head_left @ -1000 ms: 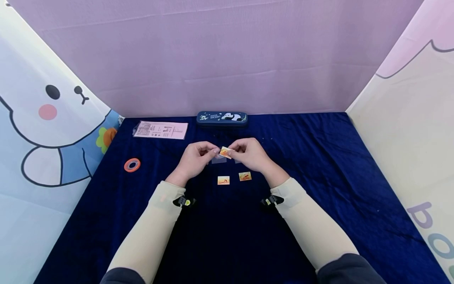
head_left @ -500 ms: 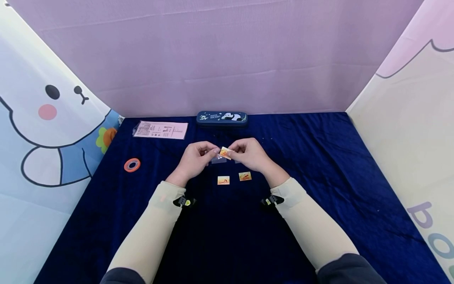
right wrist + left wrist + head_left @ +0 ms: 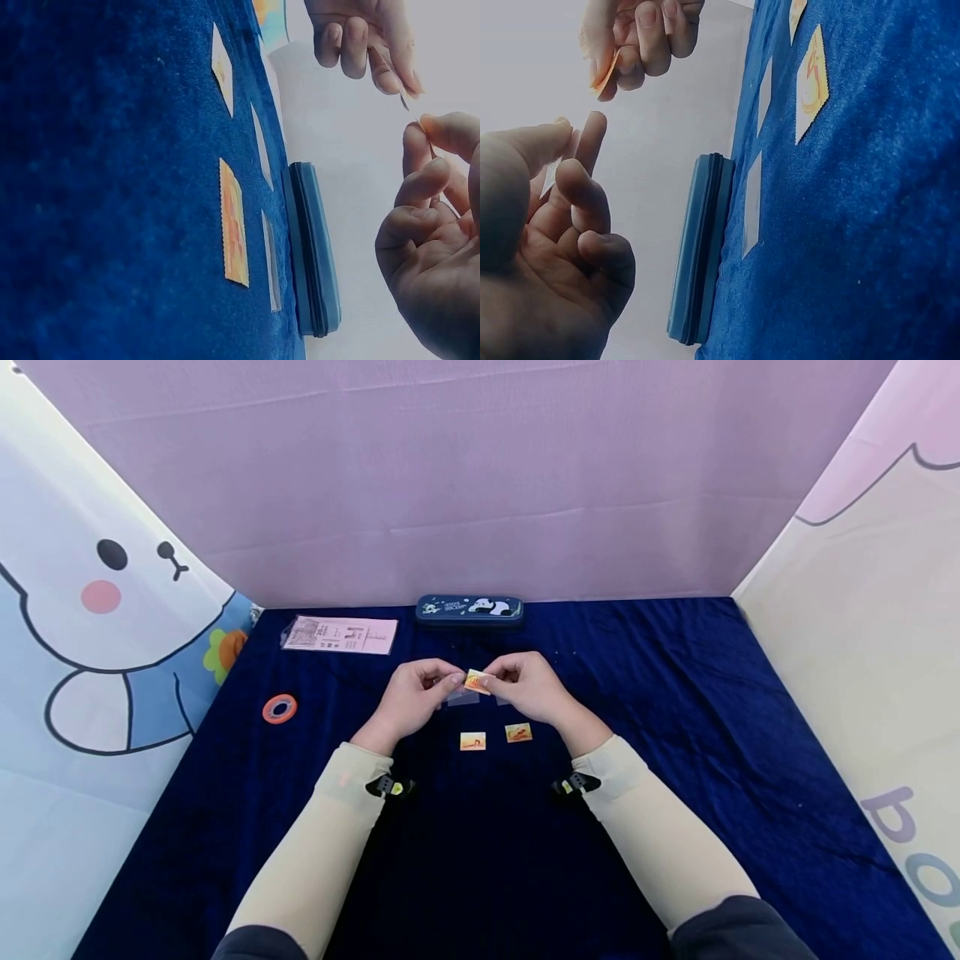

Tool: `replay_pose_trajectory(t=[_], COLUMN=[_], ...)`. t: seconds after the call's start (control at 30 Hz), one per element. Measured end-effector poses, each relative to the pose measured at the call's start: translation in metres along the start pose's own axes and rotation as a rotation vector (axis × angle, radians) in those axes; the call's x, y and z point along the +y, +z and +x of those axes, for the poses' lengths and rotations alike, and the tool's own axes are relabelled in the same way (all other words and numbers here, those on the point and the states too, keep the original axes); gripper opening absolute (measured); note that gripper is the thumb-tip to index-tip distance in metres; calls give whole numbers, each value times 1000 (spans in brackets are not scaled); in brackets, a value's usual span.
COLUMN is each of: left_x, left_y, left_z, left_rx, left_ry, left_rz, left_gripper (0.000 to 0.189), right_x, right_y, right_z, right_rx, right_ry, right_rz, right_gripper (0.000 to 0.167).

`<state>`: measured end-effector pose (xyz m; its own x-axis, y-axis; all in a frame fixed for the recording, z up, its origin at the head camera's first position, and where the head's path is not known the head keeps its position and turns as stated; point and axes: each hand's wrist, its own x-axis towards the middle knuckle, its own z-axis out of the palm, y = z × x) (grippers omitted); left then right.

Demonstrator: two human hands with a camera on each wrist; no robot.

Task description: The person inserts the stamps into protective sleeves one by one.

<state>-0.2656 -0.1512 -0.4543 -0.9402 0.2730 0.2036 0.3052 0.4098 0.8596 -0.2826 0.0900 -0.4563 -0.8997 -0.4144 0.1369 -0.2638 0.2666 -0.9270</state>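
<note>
Before me, my right hand pinches a small yellow-orange postage stamp between thumb and fingers. Close beside it, my left hand pinches a small clear plastic sleeve. A narrow gap parts the two hands in the left wrist view. Nearer me on the cloth lie two more stamps, a left one and a right one, with serrated edges. Two clear sleeves lie flat beyond them, one on the left and one on the right; my hands partly cover these in the head view.
A dark blue panda-printed pencil case stands at the back of the blue cloth. Left of it lies a pink printed packet. An orange ring lies at the left. Fabric walls enclose the back and both sides.
The stamp in my right hand has turned slightly, its lower edge now more level. Both hands stay in nearly the same place.
</note>
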Motion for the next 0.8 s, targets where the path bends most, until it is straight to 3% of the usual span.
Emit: replay_pose_trajectory(t=[0.8], left_x=[2], left_y=[2], left_z=[0], left_rx=[17], left_ry=[-17], left_rz=[6], left_gripper=[15], right_x=[-2], right_y=[-3], right_z=[0], right_rx=[-33], right_ry=[-16], right_rz=[-50], right_gripper=[10])
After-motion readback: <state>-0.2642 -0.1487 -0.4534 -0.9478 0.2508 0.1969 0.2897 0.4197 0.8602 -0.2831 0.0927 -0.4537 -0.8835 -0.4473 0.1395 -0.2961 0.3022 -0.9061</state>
